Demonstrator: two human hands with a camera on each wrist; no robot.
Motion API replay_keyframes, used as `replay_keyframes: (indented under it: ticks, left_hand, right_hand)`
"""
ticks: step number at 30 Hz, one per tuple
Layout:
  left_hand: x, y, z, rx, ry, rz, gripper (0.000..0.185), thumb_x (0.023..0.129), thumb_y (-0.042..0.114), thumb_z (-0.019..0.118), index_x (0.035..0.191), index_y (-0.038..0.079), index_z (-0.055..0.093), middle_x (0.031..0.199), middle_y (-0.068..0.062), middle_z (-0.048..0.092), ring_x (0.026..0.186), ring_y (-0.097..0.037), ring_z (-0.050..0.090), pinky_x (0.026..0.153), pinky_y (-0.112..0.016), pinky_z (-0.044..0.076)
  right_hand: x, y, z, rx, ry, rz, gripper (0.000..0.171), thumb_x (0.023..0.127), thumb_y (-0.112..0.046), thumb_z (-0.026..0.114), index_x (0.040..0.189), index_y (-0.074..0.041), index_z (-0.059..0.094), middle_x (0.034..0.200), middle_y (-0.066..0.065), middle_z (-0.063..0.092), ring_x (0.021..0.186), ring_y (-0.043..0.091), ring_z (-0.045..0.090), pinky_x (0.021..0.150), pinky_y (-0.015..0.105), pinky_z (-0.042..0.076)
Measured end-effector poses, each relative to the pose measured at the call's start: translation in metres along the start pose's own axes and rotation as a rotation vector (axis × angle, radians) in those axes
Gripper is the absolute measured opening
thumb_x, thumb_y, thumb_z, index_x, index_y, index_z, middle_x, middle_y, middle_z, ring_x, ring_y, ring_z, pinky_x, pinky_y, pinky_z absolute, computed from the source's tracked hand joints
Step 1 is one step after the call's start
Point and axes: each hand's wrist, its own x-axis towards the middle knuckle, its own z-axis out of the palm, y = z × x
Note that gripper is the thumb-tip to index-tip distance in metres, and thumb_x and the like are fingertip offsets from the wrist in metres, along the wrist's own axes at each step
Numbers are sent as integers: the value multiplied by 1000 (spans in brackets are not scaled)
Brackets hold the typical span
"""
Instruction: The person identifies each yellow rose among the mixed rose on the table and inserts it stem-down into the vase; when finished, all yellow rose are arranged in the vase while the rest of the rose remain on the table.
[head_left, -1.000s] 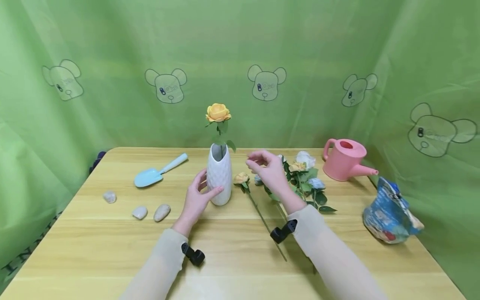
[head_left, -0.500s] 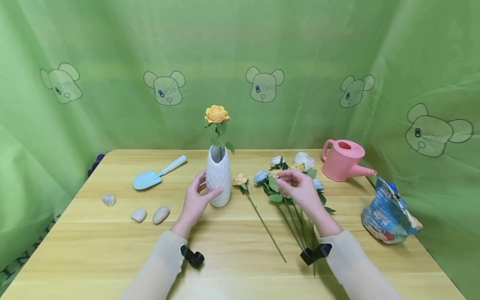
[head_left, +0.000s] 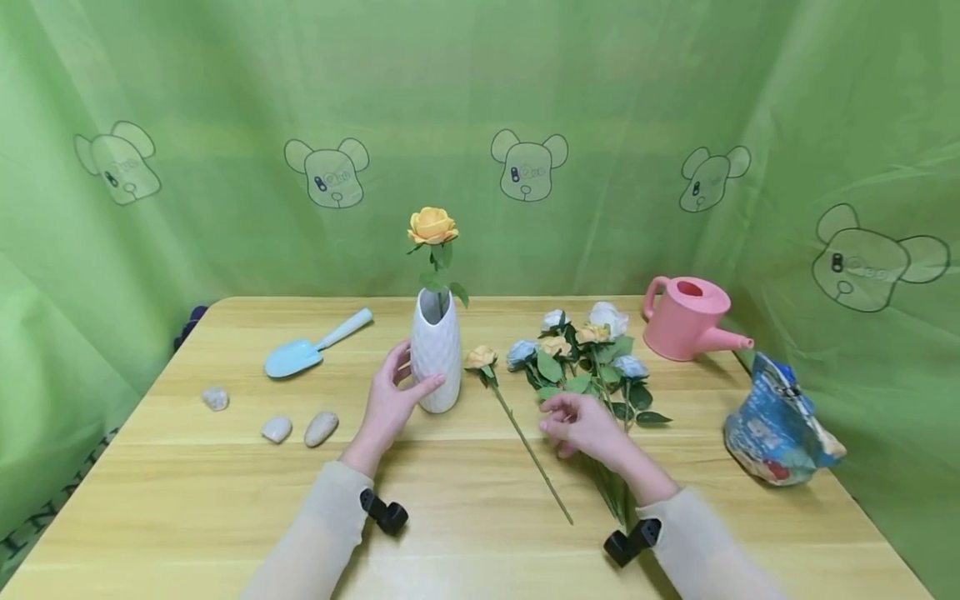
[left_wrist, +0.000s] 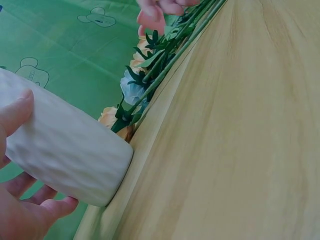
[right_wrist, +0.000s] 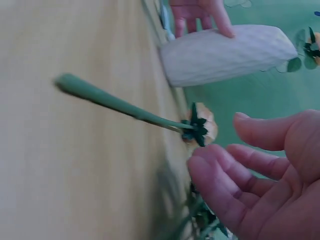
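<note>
My left hand grips a white textured vase, thumb across its front and fingers around its left side. One yellow rose rises upright from the vase's mouth. My right hand is over the stems of the flower bunch, thumb and fingers apart with nothing between them, as its own wrist view shows. To the left of that hand, a single pale orange rose lies on the table, its bare stem pointing toward the front. White, blue and yellow roses make up the bunch.
A pink watering can stands at the back right, with a crumpled blue bag in front of it. Toward the left lie a light blue trowel and grey stones. Green curtain surrounds the wooden table.
My right hand has gone from beside the vase rightward to the bunch's blooms, then drawn nearer to the front over the stems. The left hand stays on the vase.
</note>
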Motion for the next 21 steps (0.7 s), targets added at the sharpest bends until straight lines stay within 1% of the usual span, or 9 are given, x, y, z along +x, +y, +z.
replay_keyframes:
  ticks: [5, 8, 12, 16, 21]
  left_hand:
    - [1, 1, -1, 7, -2, 3, 72, 78, 14, 75, 140, 10, 37, 135, -15, 44, 121, -32, 44, 101, -41, 39]
    - [1, 1, -1, 10, 0, 4, 72, 78, 14, 75, 140, 10, 38, 135, -15, 44, 120, -32, 44, 101, -41, 39]
    - [1, 0, -1, 10, 2, 2, 73, 78, 13, 75, 140, 9, 37, 136, -16, 44, 121, -33, 44, 101, -42, 39]
    - [0, -1, 0, 14, 0, -12, 73, 78, 14, 75, 141, 9, 37, 137, -16, 43, 122, -33, 43, 101, -42, 38]
    - [0, -1, 0, 9, 3, -6, 73, 78, 14, 76, 140, 10, 37, 136, -16, 43, 121, -33, 43, 101, -42, 38]
  right_hand:
    - [-1, 1, 11, 41, -86, 42, 40, 82, -4, 67, 115, 10, 50, 85, 16, 61, 67, 26, 61, 54, 40, 56]
    - [0, 0, 17, 44, -102, 53, 41, 81, -3, 69, 115, 10, 49, 83, 16, 59, 64, 25, 60, 52, 41, 55]
    - [4, -1, 26, 6, -94, 74, 40, 78, 0, 71, 111, 8, 52, 76, 14, 56, 56, 22, 56, 47, 38, 54]
    - [7, -3, 33, -72, -74, 115, 36, 75, 4, 72, 106, 4, 54, 71, 12, 53, 48, 19, 53, 42, 34, 52]
    - [11, -5, 37, -135, -51, 143, 32, 74, 8, 70, 100, 0, 55, 69, 10, 51, 48, 19, 51, 40, 33, 50]
